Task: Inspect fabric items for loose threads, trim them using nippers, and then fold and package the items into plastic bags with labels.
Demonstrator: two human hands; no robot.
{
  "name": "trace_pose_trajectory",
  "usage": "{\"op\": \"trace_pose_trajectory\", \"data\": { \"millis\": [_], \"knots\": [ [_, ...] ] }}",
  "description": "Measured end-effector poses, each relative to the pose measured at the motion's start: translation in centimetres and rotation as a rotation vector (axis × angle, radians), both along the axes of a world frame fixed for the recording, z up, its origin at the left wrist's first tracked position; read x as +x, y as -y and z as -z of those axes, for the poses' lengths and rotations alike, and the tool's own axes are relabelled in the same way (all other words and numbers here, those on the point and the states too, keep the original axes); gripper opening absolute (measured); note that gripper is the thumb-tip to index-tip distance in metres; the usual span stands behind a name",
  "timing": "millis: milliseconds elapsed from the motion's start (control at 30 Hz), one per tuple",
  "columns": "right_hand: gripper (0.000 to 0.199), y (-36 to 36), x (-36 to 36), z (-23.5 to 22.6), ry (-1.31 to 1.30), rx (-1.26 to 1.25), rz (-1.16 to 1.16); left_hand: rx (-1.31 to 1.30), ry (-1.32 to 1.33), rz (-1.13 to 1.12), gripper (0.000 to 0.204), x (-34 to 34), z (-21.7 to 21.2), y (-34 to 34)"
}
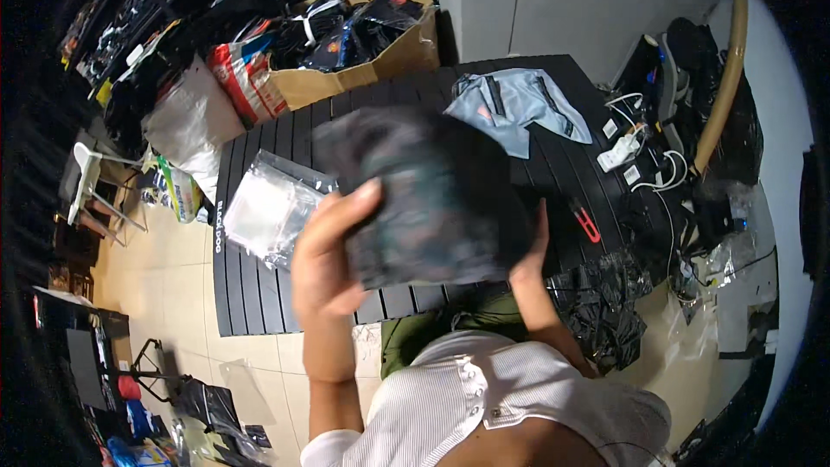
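A dark bundle of cloth with a blurred camouflage pattern (pixel 424 207) is held up above the black slatted table (pixel 259 303). My left hand (pixel 324 246) grips its left side, the thumb lying across the front. At the right edge of the bundle is my right hand (pixel 531 255), its fingers mostly hidden behind the cloth. Motion smears the cloth, so its exact kind cannot be made out. Beside my left hand, clear plastic bags (pixel 259 207) lie on the table. A red-handled cutter (pixel 587 223) rests to the right of my right hand.
A light grey-blue garment (pixel 553 117) is spread at the table's far right. Beyond the far edge stands a cardboard box (pixel 354 76) full of dark packages. White power strips (pixel 621 151) with cables lie at the right. Crumpled black plastic (pixel 596 320) sits by the near right corner.
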State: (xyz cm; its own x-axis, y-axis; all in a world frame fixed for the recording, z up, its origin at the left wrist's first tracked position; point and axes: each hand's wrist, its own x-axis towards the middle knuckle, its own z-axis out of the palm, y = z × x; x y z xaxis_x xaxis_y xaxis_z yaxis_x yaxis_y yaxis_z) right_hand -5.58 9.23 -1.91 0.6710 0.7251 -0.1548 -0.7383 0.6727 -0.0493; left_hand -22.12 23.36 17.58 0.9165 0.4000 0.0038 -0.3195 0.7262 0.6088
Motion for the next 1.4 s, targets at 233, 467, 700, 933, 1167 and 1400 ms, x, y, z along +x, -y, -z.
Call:
{"op": "trace_pose_trajectory", "data": {
  "millis": [233, 467, 700, 933, 1167, 1400],
  "knots": [
    [0.043, 4.3, 5.5, 2.3, 0.011, 0.093, 0.115, -0.086, -0.27, -0.141, 0.032, -5.9, 10.5, -8.1],
    [0.038, 4.8, 7.9, 7.5, -0.021, -0.018, -0.003, -0.081, -0.659, -0.121, 0.024, -5.4, 24.5, -10.7],
    [0.043, 4.0, 9.5, 7.5, -0.013, -0.164, 0.047, 0.072, -0.655, -0.183, 0.033, -5.5, 25.2, -10.5],
    [0.046, 3.0, 9.0, 5.2, -0.17, -0.38, 0.126, 0.283, -0.871, -0.508, 0.021, -5.2, 27.3, -10.8],
    [0.046, 3.7, 9.5, 6.7, -0.061, -0.234, 0.078, 0.408, -0.814, -0.679, 0.03, -4.8, 24.4, -10.0],
    [0.032, 7.0, 11.3, 9.4, 0.203, -0.775, 0.25, 0.955, -1.015, -0.667, 0.022, -5.9, 25.8, -10.9]
  ]
}}
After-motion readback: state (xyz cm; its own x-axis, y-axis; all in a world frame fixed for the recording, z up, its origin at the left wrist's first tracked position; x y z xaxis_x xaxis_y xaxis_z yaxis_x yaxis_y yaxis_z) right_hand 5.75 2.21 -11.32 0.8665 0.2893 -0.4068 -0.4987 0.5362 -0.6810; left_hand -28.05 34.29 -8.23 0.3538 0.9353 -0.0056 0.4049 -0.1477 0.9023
